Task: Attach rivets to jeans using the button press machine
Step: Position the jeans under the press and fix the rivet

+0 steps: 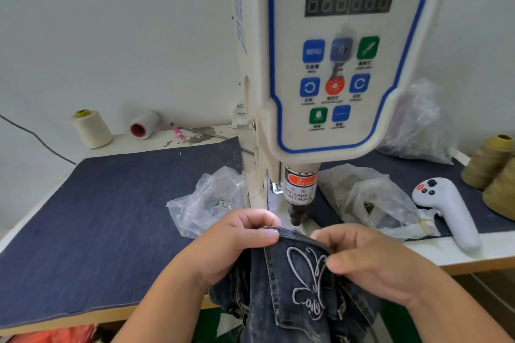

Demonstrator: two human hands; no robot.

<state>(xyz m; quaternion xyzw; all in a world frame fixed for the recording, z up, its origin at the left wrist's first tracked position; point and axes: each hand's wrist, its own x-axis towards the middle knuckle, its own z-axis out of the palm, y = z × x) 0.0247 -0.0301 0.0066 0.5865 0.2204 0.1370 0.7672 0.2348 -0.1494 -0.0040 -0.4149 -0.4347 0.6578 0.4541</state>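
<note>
head view | looks forward and down | close above table edge (pixel 473 264) | facing press machine (pixel 345 64) straight ahead

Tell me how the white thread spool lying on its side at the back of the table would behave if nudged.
The white thread spool lies on its side, so it would probably roll. It looks slightly tapered, so it may curve rather than run straight. It is likely light, being wound on a hollow core.

Jeans (pixel 295 284) before button press machine (pixel 328 69)
</note>
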